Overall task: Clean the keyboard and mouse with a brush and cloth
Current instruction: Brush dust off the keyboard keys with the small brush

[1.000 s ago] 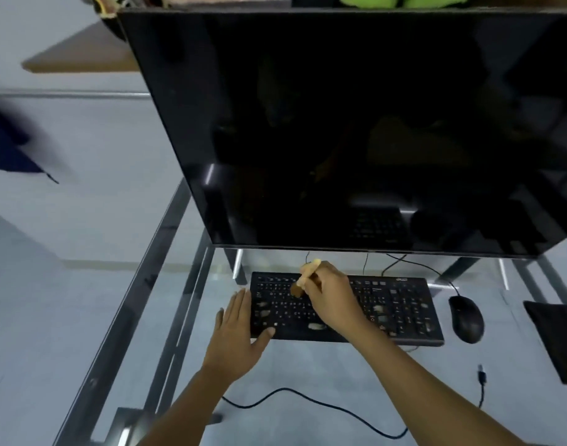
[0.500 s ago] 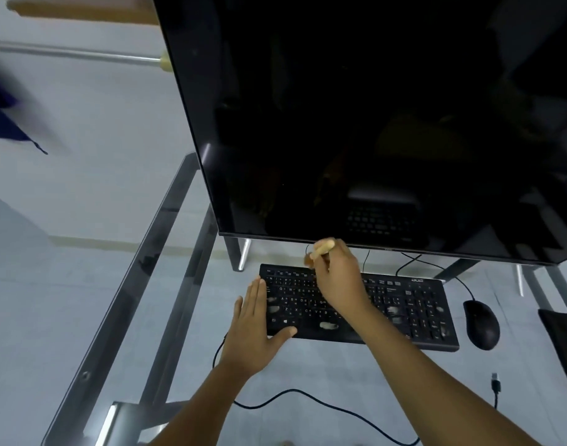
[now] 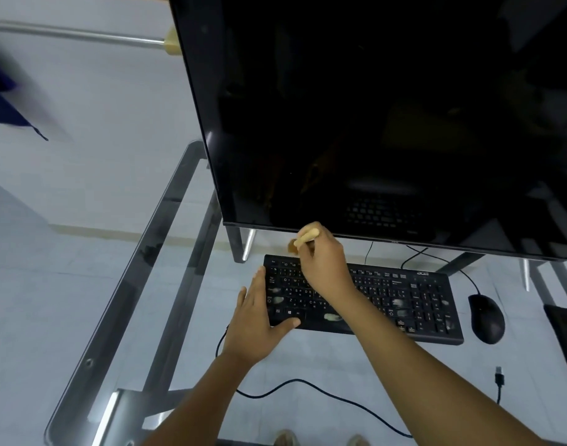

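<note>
Just one cam here, strapped to my head, wide-angle, pointing forward and down over my glass desk (image 3: pixel 166 239). It sits close enough that the monitor (image 3: pixel 372 117) fills the top and my forearms run off the bottom edge.

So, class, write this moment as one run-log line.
step: brushing keyboard | right hand: grips brush over top-left keys | left hand: flat, steadying left edge | mouse: untouched, right

Glass table (image 3: pixel 166 284): keyboard (image 3: pixel 404 304), mouse (image 3: pixel 486 317), monitor (image 3: pixel 372 123), cable (image 3: pixel 324 391).
</note>
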Demonstrator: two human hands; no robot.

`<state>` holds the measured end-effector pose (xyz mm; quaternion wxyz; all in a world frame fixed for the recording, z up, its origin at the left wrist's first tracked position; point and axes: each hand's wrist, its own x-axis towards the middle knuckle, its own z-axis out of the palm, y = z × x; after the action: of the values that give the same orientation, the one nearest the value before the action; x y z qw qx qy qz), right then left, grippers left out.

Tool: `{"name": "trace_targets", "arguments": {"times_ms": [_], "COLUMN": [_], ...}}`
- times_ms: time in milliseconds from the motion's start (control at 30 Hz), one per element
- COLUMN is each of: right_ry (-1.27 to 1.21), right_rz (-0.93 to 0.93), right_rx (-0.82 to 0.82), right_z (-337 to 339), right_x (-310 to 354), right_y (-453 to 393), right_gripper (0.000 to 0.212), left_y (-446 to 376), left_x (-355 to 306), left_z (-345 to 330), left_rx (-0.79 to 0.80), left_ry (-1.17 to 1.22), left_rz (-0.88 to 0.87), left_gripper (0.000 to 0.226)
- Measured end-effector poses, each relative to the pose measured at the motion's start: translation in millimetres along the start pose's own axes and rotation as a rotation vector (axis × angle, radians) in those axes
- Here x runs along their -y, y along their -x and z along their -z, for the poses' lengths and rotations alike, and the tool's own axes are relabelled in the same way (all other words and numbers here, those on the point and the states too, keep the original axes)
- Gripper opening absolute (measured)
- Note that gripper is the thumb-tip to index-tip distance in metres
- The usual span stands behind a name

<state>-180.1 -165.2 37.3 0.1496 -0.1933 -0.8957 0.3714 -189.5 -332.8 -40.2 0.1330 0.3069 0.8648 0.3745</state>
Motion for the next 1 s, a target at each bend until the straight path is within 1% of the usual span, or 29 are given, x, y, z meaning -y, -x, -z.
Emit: {"name": "trace_targets", "arguments": {"times_ms": [67, 100, 133, 200, 233, 267, 333, 367, 433, 467, 500, 533, 567, 600, 633, 667, 700, 733, 800, 833, 867, 900, 933, 967, 1000], "right_ry": [-0.045, -0.022, -0.032, -0.099, -0.125, -0.145, -0.128, -0.111, -0.155, -0.188, -0.192, -0.161, -0.087, -0.026, 0.004, -0.026, -0.078, -0.134, -0.159, -0.151, -0.134, -0.145, -0.176, -0.220, -0.225], "right_rz": [-0.034, -0.034, -0.051, -0.103, -0.142, -0.180, -0.179, -0.170, -0.198, -0.207, -0.203, -0.171, -0.113, -0.066, -0.042, -0.054, -0.071, -0.094, -0.116, -0.102, -0.085, -0.085, -0.092, -0.108, -0.114], "right_rx": [0.078, 0.105, 0.097, -0.009, -0.036, -0.016, 0.020, -0.027, -0.146, -0.138, -0.052, 0.070, 0.148, 0.145, 0.066, -0.010, -0.035, 0.004, 0.211, 0.230, 0.162, 0.055, -0.008, -0.006, 0.082], "right_z": [5, 7, 11, 18, 21, 23, 24, 26, 33, 35, 35, 33, 32, 31, 32, 34, 35, 36, 33, 32, 32, 33, 35, 35, 34], "right_x": [-2, -3, -6, -16, -20, -20, -23, -22, -22, -22, -20, -19, -19, -19, -19, -18, -20, -19, -17, -18, -18, -19, -18, -17, -13], "right_y": [5, 8, 11, 15, 17, 18, 23, 24, 26, 26, 28, 31, 35, 38, 40, 42, 43, 43, 48, 50, 52, 52, 53, 52, 53], "right_gripper": [0.004, 0.005, 0.005, 0.007, 0.008, 0.009, 0.009, 0.009, 0.008, 0.007, 0.006, 0.006, 0.006, 0.006, 0.006, 0.007, 0.006, 0.006, 0.008, 0.009, 0.009, 0.009, 0.009, 0.009, 0.008], "left_y": [0, 1, 1, 1, 1, 0, 0, 0, 0, 0, 0, -1, 0, 1, 1, 1, 1, 1, 3, 5, 8, 10, 11, 11, 11], "left_x": [0, 0, 0, -2, -3, -3, -5, -6, -7, -7, -6, -4, -2, -1, -1, -1, -2, -2, -3, -4, -6, -9, -11, -12, -12], "left_z": [0, 0, 1, 3, 4, 5, 6, 7, 6, 5, 4, 3, 1, 0, -1, -1, -1, 0, 0, 0, -1, -1, -2, -2, -3], "left_rx": [-0.006, -0.006, -0.004, 0.005, 0.004, -0.001, -0.011, -0.009, 0.002, 0.005, 0.008, 0.011, 0.012, 0.011, 0.006, 0.000, -0.008, -0.010, 0.004, 0.010, 0.013, 0.011, 0.003, -0.007, -0.016], "left_ry": [-0.006, -0.007, -0.006, -0.003, -0.005, -0.012, -0.029, -0.032, -0.034, -0.041, -0.054, -0.073, -0.100, -0.130, -0.157, -0.174, -0.179, -0.173, -0.139, -0.106, -0.055, 0.003, 0.051, 0.078, 0.090], "left_rz": [-0.001, 0.002, 0.006, 0.013, 0.008, 0.002, -0.008, -0.008, -0.004, -0.007, -0.011, -0.015, -0.013, -0.006, 0.004, 0.017, 0.029, 0.040, 0.053, 0.058, 0.063, 0.066, 0.064, 0.061, 0.058], "left_gripper": [0.110, 0.110, 0.111, 0.111, 0.111, 0.111, 0.110, 0.110, 0.110, 0.109, 0.108, 0.108, 0.107, 0.107, 0.108, 0.109, 0.109, 0.110, 0.110, 0.109, 0.109, 0.109, 0.108, 0.108, 0.108]}}
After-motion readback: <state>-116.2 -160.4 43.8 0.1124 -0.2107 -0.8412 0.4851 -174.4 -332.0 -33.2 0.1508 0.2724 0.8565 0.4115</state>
